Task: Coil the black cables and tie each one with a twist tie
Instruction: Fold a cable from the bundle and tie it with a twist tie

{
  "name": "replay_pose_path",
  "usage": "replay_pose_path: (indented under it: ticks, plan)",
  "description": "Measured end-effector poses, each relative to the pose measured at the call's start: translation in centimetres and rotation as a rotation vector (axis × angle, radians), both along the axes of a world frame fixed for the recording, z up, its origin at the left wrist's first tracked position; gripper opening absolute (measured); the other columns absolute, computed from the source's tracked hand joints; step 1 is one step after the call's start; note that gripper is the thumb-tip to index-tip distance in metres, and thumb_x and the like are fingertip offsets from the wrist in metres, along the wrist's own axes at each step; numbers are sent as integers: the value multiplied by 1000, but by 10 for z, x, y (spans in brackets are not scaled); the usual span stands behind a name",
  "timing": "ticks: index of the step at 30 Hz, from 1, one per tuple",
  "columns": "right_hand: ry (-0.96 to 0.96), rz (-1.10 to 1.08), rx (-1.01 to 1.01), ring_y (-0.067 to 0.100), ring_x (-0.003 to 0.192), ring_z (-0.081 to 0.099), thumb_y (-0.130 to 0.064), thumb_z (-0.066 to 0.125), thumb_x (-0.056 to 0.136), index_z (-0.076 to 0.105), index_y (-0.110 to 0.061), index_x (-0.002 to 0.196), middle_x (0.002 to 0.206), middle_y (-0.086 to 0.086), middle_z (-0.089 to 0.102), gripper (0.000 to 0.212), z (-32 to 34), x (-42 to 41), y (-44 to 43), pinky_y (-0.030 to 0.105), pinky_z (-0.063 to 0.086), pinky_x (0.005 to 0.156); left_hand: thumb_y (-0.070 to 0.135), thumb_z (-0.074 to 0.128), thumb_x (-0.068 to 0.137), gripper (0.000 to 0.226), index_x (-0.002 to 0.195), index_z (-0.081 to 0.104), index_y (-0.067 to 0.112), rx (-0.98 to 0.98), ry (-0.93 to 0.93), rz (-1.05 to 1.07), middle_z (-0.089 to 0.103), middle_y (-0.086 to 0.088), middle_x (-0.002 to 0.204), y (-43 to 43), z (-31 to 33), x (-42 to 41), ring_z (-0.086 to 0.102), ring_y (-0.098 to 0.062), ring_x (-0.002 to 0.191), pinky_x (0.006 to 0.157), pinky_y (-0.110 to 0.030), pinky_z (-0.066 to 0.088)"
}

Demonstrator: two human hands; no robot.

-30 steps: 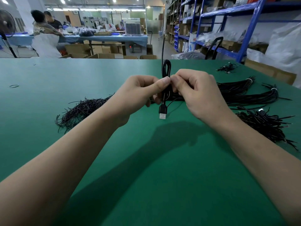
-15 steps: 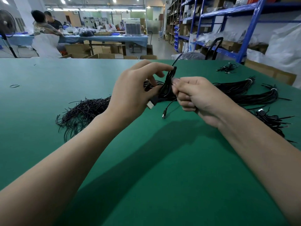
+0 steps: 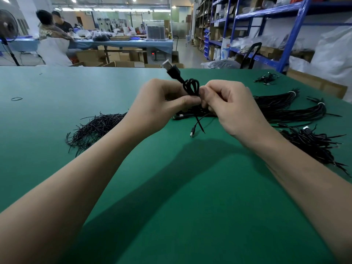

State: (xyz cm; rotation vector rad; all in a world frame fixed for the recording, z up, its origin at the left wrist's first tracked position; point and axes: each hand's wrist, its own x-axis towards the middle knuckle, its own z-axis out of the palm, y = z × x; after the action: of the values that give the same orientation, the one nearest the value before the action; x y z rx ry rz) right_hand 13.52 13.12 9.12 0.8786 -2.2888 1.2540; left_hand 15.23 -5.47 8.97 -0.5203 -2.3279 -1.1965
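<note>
A: Grip status?
B: The left hand point(image 3: 160, 109) and right hand point(image 3: 236, 111) are each pinching the coiled black cable point(image 3: 191, 88) at frame centre, above the desk point(image 3: 171, 187).
A: Plug?
B: The USB plug point(image 3: 170, 67) is pointing up-left.

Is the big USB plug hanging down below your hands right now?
No, the big USB plug sticks up above the left hand and right hand gripping the cable; only the small plug dangles below.

Coiled black cable point(image 3: 191, 88), USB plug up
</note>
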Motion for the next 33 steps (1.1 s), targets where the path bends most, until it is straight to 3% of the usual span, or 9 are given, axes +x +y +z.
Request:
replay_pose_path:
  ticks: [4, 9, 17, 19, 22, 24, 26, 30, 33]
  plan:
    - [183, -18, 63, 17, 56, 39, -23, 55, 104, 58, -1, 75, 58, 6, 47, 37, 1, 2, 4, 34, 30, 55, 46, 65, 85, 34, 82, 75, 14, 104, -246, -154, 71, -3, 69, -2, 5, 4, 60, -12, 68, 58, -24, 39]
    - [390, -72, 135, 19, 56, 40, -25, 54, 104, 60, -5, 78, 60, -1, 47, 34, 2, 3, 7, 36, 32, 55, 45, 61, 85, 32, 79, 70, 14, 221, -442, -314, 67, 4, 67, -2, 9, 8, 61, -6, 63, 58, -19, 42]
    - [-277, 140, -203, 9, 46, 28, -41, 42, 107, 45, -20, 63, 51, -8, 34, 50, 1, -4, -1, 25, 24, 47, 33, 67, 92, 25, 82, 75, 11, 115, -155, -162, 72, 5, 65, 5, 9, 8, 65, -4, 59, 57, -14, 46]
    - [-335, 181, -255, 8, 44, 26, -44, 45, 106, 53, -20, 63, 52, 3, 40, 50, 0, -3, -3, 23, 22, 45, 34, 66, 92, 27, 83, 74, 10, 96, -146, -149, 73, 5, 66, 7, 10, 9, 66, -5, 58, 56, -14, 45]
    - [-238, 184, -289, 11, 48, 30, -33, 48, 107, 67, 3, 85, 65, 31, 44, 46, 0, 0, -8, 25, 27, 46, 40, 60, 94, 40, 84, 70, 3, 142, -162, -154, 69, 4, 64, 10, 9, 10, 60, -8, 57, 57, -21, 44]
    - [-112, 135, -270, 31, 54, 39, -28, 48, 107, 60, 16, 91, 68, 34, 49, 48, 0, 1, -9, 42, 38, 53, 37, 55, 101, 49, 93, 65, -10, 203, -199, -174, 63, 3, 64, 11, 8, 10, 54, -10, 57, 57, -24, 42]
    - [34, 65, -220, 41, 61, 48, -30, 49, 106, 58, 11, 81, 69, 32, 54, 49, 0, 1, -7, 56, 41, 58, 34, 51, 104, 51, 104, 58, -16, 294, -277, -228, 59, 0, 66, 15, 7, 10, 53, -8, 57, 55, -21, 41]
    - [280, -21, -142, 14, 53, 36, -28, 52, 106, 48, -27, 67, 56, 3, 43, 39, 4, 9, -3, 34, 30, 50, 36, 53, 99, 32, 87, 65, 9, 516, -504, -405, 52, 2, 65, 21, 10, 14, 49, -8, 56, 54, -20, 41]
    - [374, -21, -78, 12, 51, 35, -27, 55, 105, 59, -19, 72, 55, 2, 44, 35, 6, 9, 2, 28, 26, 50, 33, 55, 93, 20, 81, 60, 17, 663, -706, -532, 50, 4, 63, 19, 11, 15, 47, -7, 53, 50, -18, 40]
